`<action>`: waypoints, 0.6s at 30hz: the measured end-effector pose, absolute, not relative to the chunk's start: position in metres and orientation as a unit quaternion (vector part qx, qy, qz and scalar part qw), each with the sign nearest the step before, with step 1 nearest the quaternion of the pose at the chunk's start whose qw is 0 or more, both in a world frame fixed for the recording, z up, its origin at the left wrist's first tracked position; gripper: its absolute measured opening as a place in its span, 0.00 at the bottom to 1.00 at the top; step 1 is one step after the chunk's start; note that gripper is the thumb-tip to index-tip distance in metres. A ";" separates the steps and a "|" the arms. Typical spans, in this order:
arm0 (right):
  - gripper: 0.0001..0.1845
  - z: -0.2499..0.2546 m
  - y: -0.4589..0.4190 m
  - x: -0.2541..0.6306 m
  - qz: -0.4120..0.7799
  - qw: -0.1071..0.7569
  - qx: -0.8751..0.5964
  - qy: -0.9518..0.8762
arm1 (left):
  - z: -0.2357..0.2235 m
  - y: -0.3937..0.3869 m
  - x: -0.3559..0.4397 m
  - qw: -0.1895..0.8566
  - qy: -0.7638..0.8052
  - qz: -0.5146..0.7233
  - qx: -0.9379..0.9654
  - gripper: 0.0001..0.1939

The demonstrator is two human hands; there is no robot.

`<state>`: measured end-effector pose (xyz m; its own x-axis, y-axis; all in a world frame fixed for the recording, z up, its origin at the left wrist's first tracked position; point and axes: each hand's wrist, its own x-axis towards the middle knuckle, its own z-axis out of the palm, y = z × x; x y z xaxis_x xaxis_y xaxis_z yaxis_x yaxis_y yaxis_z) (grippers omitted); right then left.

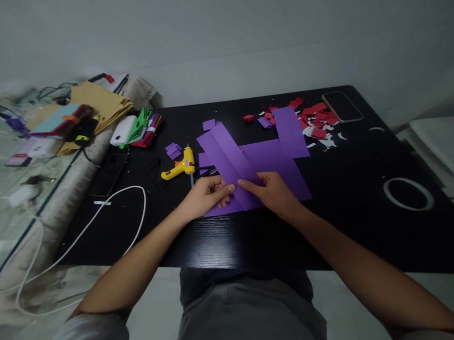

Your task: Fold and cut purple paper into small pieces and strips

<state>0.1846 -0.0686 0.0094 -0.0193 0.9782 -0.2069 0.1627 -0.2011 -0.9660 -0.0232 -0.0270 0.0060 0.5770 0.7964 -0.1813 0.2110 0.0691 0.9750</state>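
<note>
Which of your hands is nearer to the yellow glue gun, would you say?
Left. The left hand is just beside the glue gun, toward you; the right hand is farther off, to its right.

1. Sheets (292,178) sit mid-table (397,232), with a strip (228,152) over them, between both hands.
2. From where I'm standing, the glue gun's (178,165) just left of those, small squares (172,150) beside it.
3. Back right corner: one phone (342,106), scraps (319,119) right by its left side.
4. Ring (386,188) is out on the right, in front of that phone.
5. Left side: another phone (108,175), packets (146,129) behind it, cable (144,206) looping in front.
</note>
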 end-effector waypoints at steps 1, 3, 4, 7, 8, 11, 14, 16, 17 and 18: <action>0.25 0.010 -0.069 0.184 0.513 0.397 -0.578 -0.495 | 0.006 -0.027 -0.023 0.618 0.395 0.235 0.638 0.22; 0.27 0.009 -0.069 0.184 0.510 0.400 -0.577 -0.497 | 0.005 -0.027 -0.023 0.623 0.394 0.232 0.635 0.21; 0.27 0.009 -0.069 0.183 0.509 0.402 -0.575 -0.499 | 0.005 -0.027 -0.023 0.626 0.390 0.231 0.635 0.21; 0.27 0.007 -0.069 0.183 0.506 0.406 -0.571 -0.503 | 0.005 -0.026 -0.023 0.631 0.377 0.233 0.636 0.20; 0.27 0.007 -0.069 0.183 0.506 0.406 -0.570 -0.504 | 0.005 -0.026 -0.023 0.632 0.374 0.235 0.637 0.20; 0.25 0.007 -0.070 0.183 0.508 0.407 -0.569 -0.503 | 0.004 -0.027 -0.023 0.635 0.369 0.237 0.636 0.20; 0.24 0.008 -0.070 0.184 0.515 0.401 -0.573 -0.496 | 0.004 -0.026 -0.024 0.633 0.368 0.237 0.639 0.20; 0.24 0.009 -0.069 0.184 0.531 0.394 -0.571 -0.487 | 0.004 -0.026 -0.025 0.629 0.368 0.240 0.641 0.20; 0.23 0.009 -0.069 0.185 0.541 0.391 -0.567 -0.482 | 0.003 -0.026 -0.025 0.627 0.368 0.242 0.642 0.20; 0.23 0.009 -0.068 0.185 0.552 0.388 -0.563 -0.477 | 0.003 -0.025 -0.025 0.625 0.368 0.244 0.644 0.20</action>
<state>0.1854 -0.0684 0.0091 -0.0639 0.9657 -0.2517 0.1082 -0.2440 -0.9637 -0.0252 -0.0252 0.0035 0.6092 0.7795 -0.1460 0.1689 0.0523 0.9842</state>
